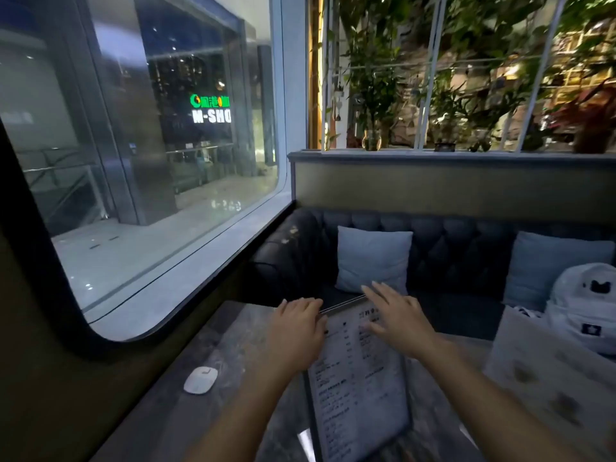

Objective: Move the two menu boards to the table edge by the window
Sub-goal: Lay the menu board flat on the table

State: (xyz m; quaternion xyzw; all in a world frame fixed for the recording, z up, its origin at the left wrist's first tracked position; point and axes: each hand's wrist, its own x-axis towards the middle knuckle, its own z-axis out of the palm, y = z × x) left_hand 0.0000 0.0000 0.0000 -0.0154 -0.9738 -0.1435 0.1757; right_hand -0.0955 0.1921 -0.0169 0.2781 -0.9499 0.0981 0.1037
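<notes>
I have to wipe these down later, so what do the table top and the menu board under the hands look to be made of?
The table top looks like grey polished stone or a marble-look laminate: mottled veining, soft sheen. The menu board seems to be printed paper under clear acrylic or glass, with a dark frame and a glossy edge; which one is unclear.

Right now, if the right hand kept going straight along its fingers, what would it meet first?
Probably the pale blue cushion on the sofa beyond the menu board; the right hand points there, though depth is unclear.
</notes>
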